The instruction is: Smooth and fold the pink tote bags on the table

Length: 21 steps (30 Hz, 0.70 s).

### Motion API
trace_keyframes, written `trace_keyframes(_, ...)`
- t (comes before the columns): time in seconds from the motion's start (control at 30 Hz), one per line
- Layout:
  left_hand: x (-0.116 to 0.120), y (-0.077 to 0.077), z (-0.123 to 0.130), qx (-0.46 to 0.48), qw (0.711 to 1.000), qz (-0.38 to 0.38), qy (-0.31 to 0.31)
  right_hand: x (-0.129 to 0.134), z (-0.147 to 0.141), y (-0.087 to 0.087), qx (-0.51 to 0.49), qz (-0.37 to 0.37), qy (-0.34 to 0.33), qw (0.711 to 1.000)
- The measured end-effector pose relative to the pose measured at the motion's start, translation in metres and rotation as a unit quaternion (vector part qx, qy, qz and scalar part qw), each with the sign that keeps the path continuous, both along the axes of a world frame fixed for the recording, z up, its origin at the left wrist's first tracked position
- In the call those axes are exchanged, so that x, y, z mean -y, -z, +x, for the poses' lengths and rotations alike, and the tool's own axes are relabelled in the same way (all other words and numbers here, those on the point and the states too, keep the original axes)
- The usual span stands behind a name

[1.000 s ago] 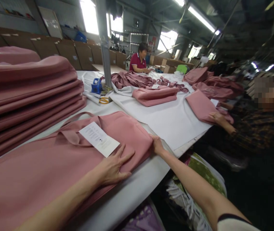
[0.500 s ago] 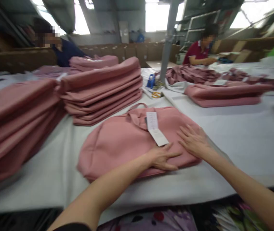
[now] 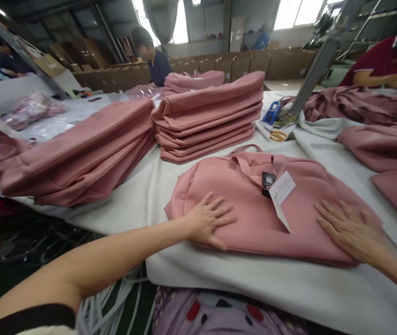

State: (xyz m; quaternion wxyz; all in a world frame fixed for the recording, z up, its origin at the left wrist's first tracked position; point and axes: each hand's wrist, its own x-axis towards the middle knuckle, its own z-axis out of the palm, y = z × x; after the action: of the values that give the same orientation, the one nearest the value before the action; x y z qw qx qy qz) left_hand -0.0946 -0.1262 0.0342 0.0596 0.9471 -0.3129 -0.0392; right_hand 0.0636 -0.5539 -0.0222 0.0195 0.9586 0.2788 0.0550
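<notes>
A pink bag [image 3: 254, 209] lies flat on the white-covered table [image 3: 219, 274], its handles at the far edge. White paper tags [image 3: 282, 187] and a small black tag [image 3: 268, 182] hang from the handles onto its front. My left hand [image 3: 208, 220] rests on the bag's left part near the front edge, fingers spread. On the bag's right part, my right hand [image 3: 353, 230] lies flat with its fingers stretched out. Neither hand grips anything.
Behind the bag rises a stack of folded pink bags [image 3: 208, 116]; more pink bags [image 3: 86, 153] lean to the left. Yellow-handled scissors [image 3: 278, 135] and a blue object [image 3: 272, 112] lie near a metal post [image 3: 317, 70]. A person [image 3: 158, 65] stands beyond; others work at both sides.
The view has turned left, so the scene sits further right. My left hand has moved from the bag's middle to its left part. My right hand stays on the right part. The tags have shifted.
</notes>
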Motion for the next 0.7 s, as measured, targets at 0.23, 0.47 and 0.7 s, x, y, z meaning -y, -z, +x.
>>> trace_keyframes(0.23,-0.04,0.039,0.007,-0.034,0.999,-0.005,0.006,-0.013,-0.009,-0.002,0.01,-0.03,0.029,0.999)
trace_keyframes(0.47,-0.043,0.045,0.011,-0.003,1.0,0.022,0.003,-0.02,-0.016,-0.027,0.029,0.024,0.193,0.981)
trace_keyframes(0.7,-0.041,0.03,0.004,0.08,0.989,0.064,-0.107,-0.005,-0.004,-0.034,-0.006,0.108,0.34,0.934)
